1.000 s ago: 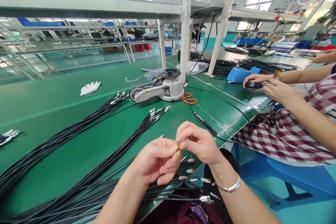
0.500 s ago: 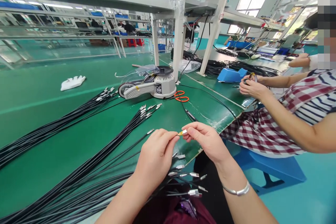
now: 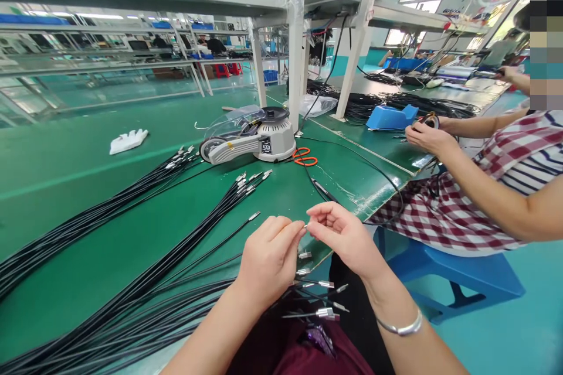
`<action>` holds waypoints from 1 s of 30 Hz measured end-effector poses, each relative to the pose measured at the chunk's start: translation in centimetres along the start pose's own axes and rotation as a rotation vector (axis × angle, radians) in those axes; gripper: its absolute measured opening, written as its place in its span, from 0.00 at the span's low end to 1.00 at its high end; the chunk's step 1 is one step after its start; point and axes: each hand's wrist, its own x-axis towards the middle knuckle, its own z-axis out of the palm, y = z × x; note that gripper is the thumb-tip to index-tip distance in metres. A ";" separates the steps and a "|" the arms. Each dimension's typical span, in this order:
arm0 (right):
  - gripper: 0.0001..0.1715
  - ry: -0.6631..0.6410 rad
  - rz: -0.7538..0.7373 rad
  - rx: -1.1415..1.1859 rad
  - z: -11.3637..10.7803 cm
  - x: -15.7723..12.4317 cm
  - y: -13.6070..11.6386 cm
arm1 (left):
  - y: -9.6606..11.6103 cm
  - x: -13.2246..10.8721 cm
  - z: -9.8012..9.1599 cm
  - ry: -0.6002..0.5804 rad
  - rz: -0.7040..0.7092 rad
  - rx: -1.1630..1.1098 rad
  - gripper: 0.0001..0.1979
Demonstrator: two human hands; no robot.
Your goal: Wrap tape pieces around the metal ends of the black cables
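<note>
My left hand (image 3: 269, 258) and my right hand (image 3: 341, 234) meet just above the near edge of the green table (image 3: 88, 187). Both pinch the small metal end of a black cable (image 3: 304, 226) between thumb and fingers. Below my hands several more metal-tipped cable ends (image 3: 316, 293) stick out over the table edge and my lap. Bundles of black cables (image 3: 132, 299) run left across the table.
A grey tape dispenser (image 3: 255, 139) stands mid-table with orange scissors (image 3: 304, 157) beside it. A white glove (image 3: 127, 140) lies far left. To my right a person in a checked top sits on a blue stool (image 3: 461, 275), hands (image 3: 428, 135) at a tape roll near a blue box (image 3: 389, 117).
My hands stayed together on the cable end; the yellowish tape seen on the tip earlier no longer shows. The person's hands at the right drew in towards the table edge.
</note>
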 end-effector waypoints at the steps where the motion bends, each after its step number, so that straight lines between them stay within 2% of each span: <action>1: 0.10 -0.007 -0.034 -0.041 -0.1 0.0 0.0 | 0.2 0.0 0.0 -0.026 -0.027 -0.029 0.10; 4: 0.09 -0.028 -0.097 -0.158 -0.5 -0.1 0.3 | 0.7 0.6 -0.6 -0.145 -0.167 -0.145 0.13; 7: 0.10 -0.009 -0.033 -0.136 -0.8 0.0 0.8 | 0.5 1.7 -2.3 -0.232 -0.342 -0.256 0.14; 10: 0.12 0.011 0.035 -0.086 -0.8 0.2 1.3 | -0.2 2.0 -4.6 -0.209 -0.514 -0.218 0.16; 13: 0.14 0.019 0.045 -0.063 -0.8 0.4 1.5 | -0.7 1.2 -5.7 -0.291 -0.552 -0.132 0.18; 16: 0.15 0.032 0.055 -0.064 -0.8 0.4 1.5 | -0.8 -0.1 -5.0 -0.360 -0.495 -0.097 0.15; 19: 0.16 0.038 0.080 -0.083 -0.8 0.4 1.4 | -0.5 -0.5 -3.4 -0.362 -0.474 -0.141 0.13; 23: 0.15 0.037 0.103 -0.110 -0.9 0.1 0.9 | 0.3 0.2 -2.0 -0.310 -0.463 -0.168 0.12; 30: 0.15 0.090 0.097 -0.152 -0.8 -0.2 0.1 | 1.0 1.2 -1.3 -0.304 -0.422 -0.131 0.13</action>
